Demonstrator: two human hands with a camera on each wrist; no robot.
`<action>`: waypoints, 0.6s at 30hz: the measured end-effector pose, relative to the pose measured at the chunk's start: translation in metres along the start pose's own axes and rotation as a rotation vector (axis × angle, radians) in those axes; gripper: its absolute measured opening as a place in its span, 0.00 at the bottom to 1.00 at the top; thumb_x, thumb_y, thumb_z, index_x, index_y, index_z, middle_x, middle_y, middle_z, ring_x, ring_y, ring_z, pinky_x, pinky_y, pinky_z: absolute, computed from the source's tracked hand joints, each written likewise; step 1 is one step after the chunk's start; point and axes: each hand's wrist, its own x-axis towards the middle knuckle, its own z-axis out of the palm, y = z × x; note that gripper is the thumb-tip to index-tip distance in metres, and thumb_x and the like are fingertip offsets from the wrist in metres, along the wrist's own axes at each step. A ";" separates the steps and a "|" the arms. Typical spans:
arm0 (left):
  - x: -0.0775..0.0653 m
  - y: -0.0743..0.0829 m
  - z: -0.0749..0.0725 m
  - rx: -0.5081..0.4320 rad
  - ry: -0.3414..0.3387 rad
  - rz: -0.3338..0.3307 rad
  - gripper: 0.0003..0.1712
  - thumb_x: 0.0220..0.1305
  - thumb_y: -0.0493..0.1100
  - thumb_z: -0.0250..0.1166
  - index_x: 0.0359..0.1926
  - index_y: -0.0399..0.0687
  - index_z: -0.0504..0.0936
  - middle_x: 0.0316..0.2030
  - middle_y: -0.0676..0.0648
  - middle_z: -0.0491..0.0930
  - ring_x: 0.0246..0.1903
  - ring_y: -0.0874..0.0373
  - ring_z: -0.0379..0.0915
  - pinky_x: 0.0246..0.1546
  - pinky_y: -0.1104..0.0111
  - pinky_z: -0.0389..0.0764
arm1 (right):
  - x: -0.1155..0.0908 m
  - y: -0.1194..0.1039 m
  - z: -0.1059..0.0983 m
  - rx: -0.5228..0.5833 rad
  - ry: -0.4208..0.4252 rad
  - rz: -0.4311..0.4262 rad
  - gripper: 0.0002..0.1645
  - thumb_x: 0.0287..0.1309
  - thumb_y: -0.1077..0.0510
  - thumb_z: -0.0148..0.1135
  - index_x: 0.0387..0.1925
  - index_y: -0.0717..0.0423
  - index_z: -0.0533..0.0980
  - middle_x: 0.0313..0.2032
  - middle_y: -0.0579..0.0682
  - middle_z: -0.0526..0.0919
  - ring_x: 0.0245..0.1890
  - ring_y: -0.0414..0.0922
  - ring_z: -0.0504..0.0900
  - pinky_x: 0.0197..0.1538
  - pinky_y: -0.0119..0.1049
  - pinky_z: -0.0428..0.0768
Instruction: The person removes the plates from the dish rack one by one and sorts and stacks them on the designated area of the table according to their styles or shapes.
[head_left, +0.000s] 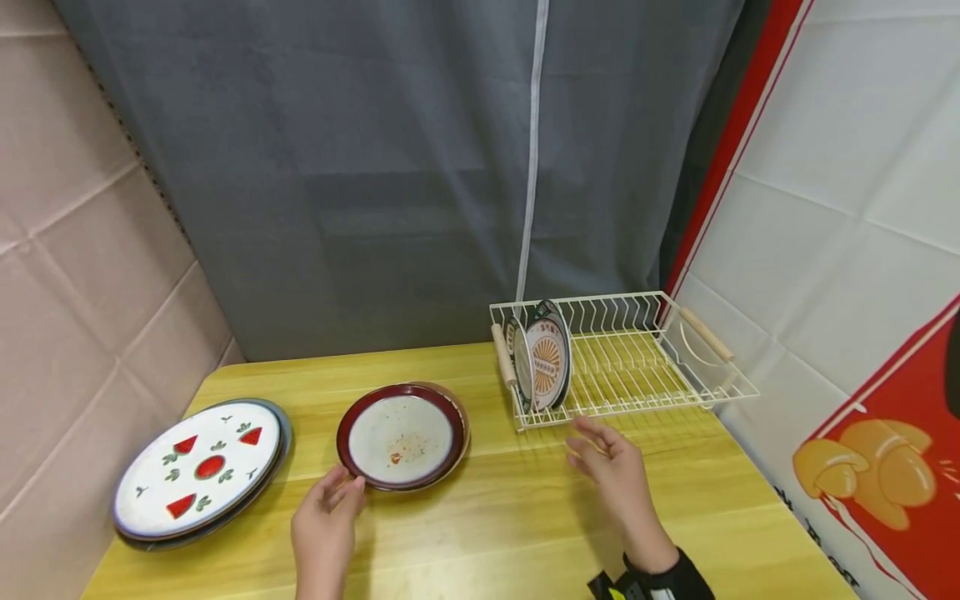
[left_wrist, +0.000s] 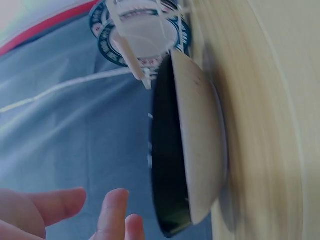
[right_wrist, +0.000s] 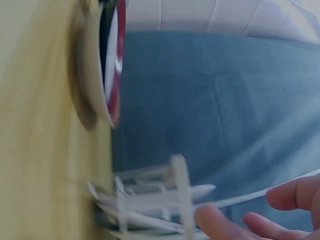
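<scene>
A plate with a dark red rim and a pale, crumb-strewn centre sits on top of a beige plate in the middle of the table. My left hand is at its near left edge, thumb and fingers loosely bent; the left wrist view shows a gap between fingertips and plate. To the right, my right hand hovers before the front of a cream wire dish rack, holding nothing, fingers relaxed. A few patterned plates stand upright in the rack's left end.
At the left, a white plate with watermelon designs lies on a grey-blue plate. Behind the table hangs a grey curtain with a white cord. Pale panels flank both sides, the right one with a red picture.
</scene>
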 end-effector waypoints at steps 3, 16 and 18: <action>-0.013 -0.001 0.002 0.063 -0.001 0.039 0.31 0.82 0.40 0.70 0.76 0.27 0.76 0.70 0.24 0.82 0.59 0.46 0.89 0.43 0.80 0.90 | 0.018 -0.014 -0.002 -0.137 0.058 -0.110 0.28 0.84 0.66 0.59 0.78 0.71 0.73 0.78 0.71 0.76 0.64 0.47 0.92 0.61 0.28 0.91; -0.056 -0.029 0.028 0.003 -0.103 0.143 0.28 0.72 0.33 0.78 0.68 0.26 0.83 0.61 0.30 0.90 0.43 0.81 0.81 0.47 0.83 0.85 | 0.100 -0.021 0.009 -0.484 0.105 -0.227 0.34 0.82 0.60 0.57 0.81 0.73 0.68 0.78 0.76 0.74 0.73 0.72 0.82 0.75 0.67 0.84; -0.055 -0.045 0.033 -0.048 -0.132 0.175 0.29 0.71 0.35 0.79 0.67 0.24 0.83 0.60 0.30 0.91 0.45 0.80 0.82 0.47 0.82 0.86 | 0.108 -0.019 0.012 -0.497 0.091 -0.224 0.34 0.82 0.60 0.56 0.81 0.74 0.68 0.77 0.77 0.75 0.72 0.72 0.83 0.75 0.66 0.84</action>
